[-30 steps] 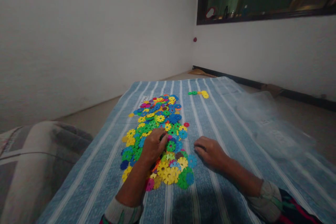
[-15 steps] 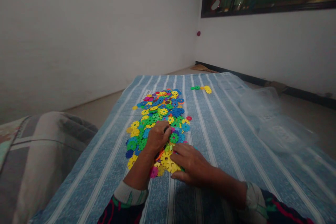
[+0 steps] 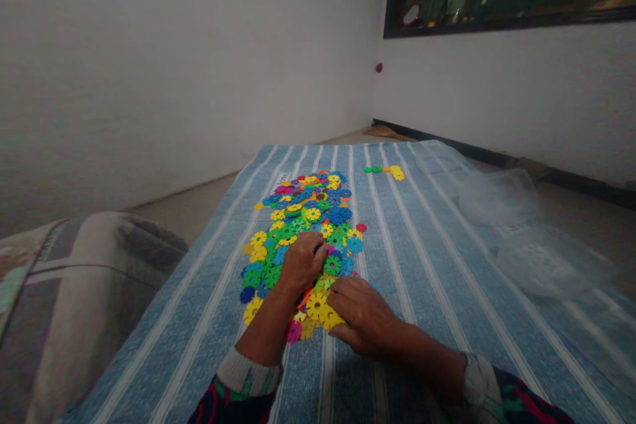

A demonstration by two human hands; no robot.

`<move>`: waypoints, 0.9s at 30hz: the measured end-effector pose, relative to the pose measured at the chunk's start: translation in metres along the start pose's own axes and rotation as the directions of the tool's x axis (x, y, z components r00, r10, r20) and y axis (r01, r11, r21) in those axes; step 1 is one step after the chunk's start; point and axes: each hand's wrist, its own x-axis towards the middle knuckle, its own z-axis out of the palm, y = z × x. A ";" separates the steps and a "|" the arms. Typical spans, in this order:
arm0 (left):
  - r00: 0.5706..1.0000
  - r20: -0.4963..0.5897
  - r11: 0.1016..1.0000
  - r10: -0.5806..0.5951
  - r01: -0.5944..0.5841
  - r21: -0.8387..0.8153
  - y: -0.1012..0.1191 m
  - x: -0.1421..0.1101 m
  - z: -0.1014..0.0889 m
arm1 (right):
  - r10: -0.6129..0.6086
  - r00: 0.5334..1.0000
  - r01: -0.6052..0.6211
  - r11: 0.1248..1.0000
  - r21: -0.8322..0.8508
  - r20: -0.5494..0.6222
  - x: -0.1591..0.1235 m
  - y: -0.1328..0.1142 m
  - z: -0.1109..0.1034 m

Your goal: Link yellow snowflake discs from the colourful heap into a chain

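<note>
Bright notched discs (image 3: 298, 228) lie heaped on the blue striped cloth (image 3: 422, 265), under both hands. The left hand (image 3: 302, 260) curls over the middle of the heap — whether its fingers pinch anything, I cannot tell from here. The right hand (image 3: 362, 315) leans over the near right edge, thumb apart from bent fingers beside a yellow disc (image 3: 330, 317) — its grip unclear too.
</note>
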 end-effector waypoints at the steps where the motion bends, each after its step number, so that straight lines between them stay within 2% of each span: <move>1: 1.000 0.002 1.000 0.005 -0.005 0.000 0.000 0.000 0.000 | -0.003 1.000 0.003 1.000 0.020 -0.003 0.000 0.000 -0.001; 8: 1.000 0.001 0.999 0.027 -0.027 0.030 -0.001 -0.001 0.000 | -0.034 0.996 0.044 0.992 0.117 -0.089 -0.003 0.002 0.005; 22: 0.998 -0.017 0.998 0.063 -0.063 0.008 -0.006 -0.001 0.001 | -0.041 0.990 0.054 0.994 0.097 -0.133 0.000 0.002 0.008; 27: 0.999 -0.013 0.999 0.048 -0.048 0.011 -0.005 -0.001 0.000 | -0.064 0.976 0.096 0.985 0.142 -0.210 0.001 0.001 0.009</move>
